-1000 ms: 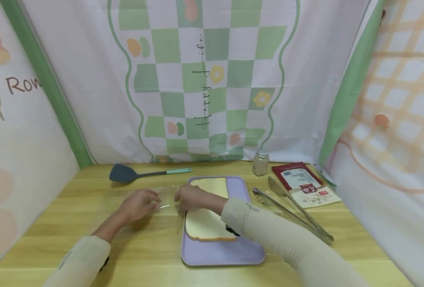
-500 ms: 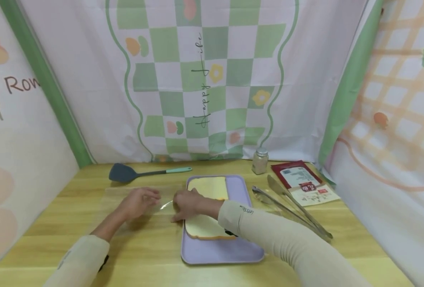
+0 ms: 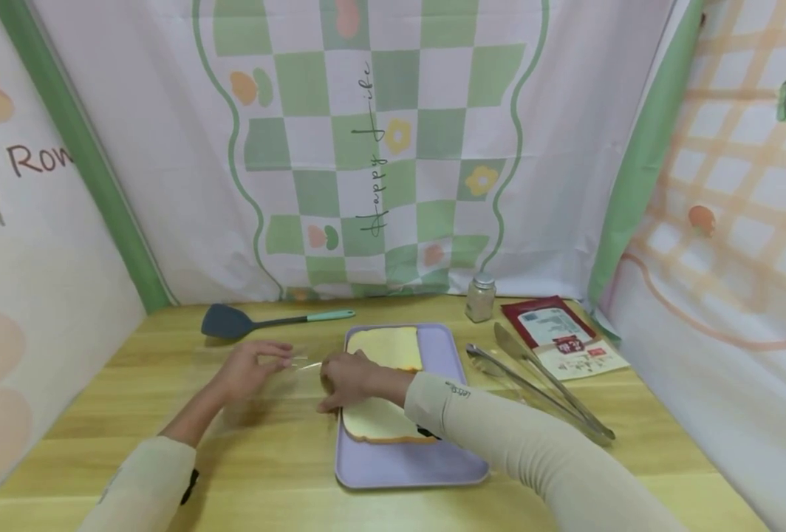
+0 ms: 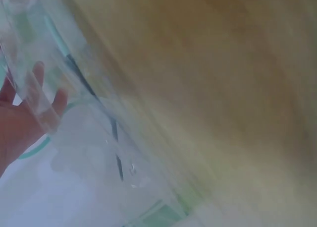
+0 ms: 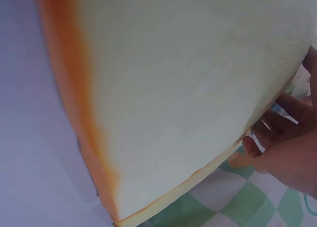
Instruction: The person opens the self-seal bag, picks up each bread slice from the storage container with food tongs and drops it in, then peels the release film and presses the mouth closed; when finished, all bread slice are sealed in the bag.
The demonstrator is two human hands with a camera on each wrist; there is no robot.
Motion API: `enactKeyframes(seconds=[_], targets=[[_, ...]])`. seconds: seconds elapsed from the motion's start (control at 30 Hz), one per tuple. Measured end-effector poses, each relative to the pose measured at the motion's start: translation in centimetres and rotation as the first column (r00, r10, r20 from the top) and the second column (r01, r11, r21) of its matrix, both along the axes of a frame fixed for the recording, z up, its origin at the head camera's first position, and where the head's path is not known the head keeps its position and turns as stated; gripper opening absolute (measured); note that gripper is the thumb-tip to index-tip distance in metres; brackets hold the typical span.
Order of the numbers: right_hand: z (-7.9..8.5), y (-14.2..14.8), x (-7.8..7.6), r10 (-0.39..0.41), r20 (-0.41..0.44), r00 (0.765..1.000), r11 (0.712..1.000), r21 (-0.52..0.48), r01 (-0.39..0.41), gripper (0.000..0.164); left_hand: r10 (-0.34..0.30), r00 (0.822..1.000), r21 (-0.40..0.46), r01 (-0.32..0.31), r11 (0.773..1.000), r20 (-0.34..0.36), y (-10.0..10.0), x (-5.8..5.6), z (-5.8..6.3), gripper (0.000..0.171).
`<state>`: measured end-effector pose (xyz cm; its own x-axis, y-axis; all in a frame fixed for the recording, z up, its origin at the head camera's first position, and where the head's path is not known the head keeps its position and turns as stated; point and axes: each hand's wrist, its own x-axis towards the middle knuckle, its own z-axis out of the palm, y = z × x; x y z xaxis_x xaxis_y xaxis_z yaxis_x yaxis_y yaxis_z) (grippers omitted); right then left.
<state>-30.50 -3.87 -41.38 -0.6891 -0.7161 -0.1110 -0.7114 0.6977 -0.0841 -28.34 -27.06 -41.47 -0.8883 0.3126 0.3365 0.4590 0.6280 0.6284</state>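
A sheet of clear plastic film [image 3: 309, 365], perhaps a bag, stretches between the hands left of the tray. My left hand [image 3: 250, 372] lies against it with fingers fairly straight and spread; in the left wrist view, film [image 4: 44, 105] covers parts of the fingers. With curled fingers, my right hand [image 3: 349, 380] pinches the film's right side above the tray's left edge. Below it, two bread slices [image 3: 383, 425] lie on a lilac tray [image 3: 413, 469]. The right hand hides part of them. In the right wrist view, the bread [image 5: 168, 98] fills the foreground beside that hand.
A dark spatula [image 3: 227, 322] with a mint handle lies at the back left. Behind the tray's right corner stands a glass jar [image 3: 481, 299]. Metal tongs [image 3: 546, 395] and a red and cream food pouch [image 3: 562, 340] occupy the right side. Curtains border the wooden table [image 3: 267, 473].
My right hand has shifted slightly and its thumb now points outward below the film. The left hand has lifted a little, its fingers opening wider.
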Motion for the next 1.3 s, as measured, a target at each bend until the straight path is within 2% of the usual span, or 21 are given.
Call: enactKeyframes(seconds=[0.23,0.43,0.5,0.7,0.83,0.97,1.07,1.17,1.3], targets=[[0.0,0.0,0.0,0.004,-0.001,1.0,1.0,-0.006,-0.004,0.037,-0.001,0.998,0.05,0.004,0.999,-0.06,-0.3,-0.4,0.7,0.014],[0.2,-0.3,0.4,-0.016,0.022,1.0,1.0,0.0,0.016,0.037,-0.029,0.996,0.084,0.037,0.996,-0.088,-0.9,-0.4,1.0,0.014],[0.3,-0.4,0.5,-0.023,0.022,0.999,1.0,0.011,0.023,0.044,-0.033,0.997,0.087,0.039,0.995,-0.074,-1.1,-0.4,1.0,0.014],[0.7,-1.0,0.9,-0.041,-0.022,0.999,0.998,0.057,0.042,0.079,-0.057,0.998,0.079,0.058,0.995,-0.017,-1.2,-0.3,0.7,0.014],[1.2,-1.6,0.8,0.014,-0.049,0.999,0.998,0.067,-0.011,0.083,-0.07,0.997,0.085,0.072,0.994,-0.029,-1.1,-0.4,0.3,0.015],[1.4,-1.9,0.5,0.094,-0.006,0.996,0.994,0.052,-0.094,0.093,-0.069,0.997,0.063,0.071,0.995,-0.036,-0.9,-0.4,0.1,0.018],[1.4,-2.0,0.3,0.114,0.044,0.992,0.992,0.042,-0.116,0.099,-0.07,0.997,0.019,0.071,0.997,-0.031,-1.2,-0.2,0.2,0.025],[1.5,-2.0,0.2,0.112,0.081,0.99,0.993,0.037,-0.116,0.102,-0.068,0.998,-0.04,0.067,0.997,-0.009,-2.2,0.0,0.1,0.032],[1.6,-2.0,0.3,0.117,0.084,0.99,0.992,0.046,-0.121,0.103,-0.057,0.998,-0.128,0.061,0.99,0.031,-4.3,0.2,-0.3,0.036]])
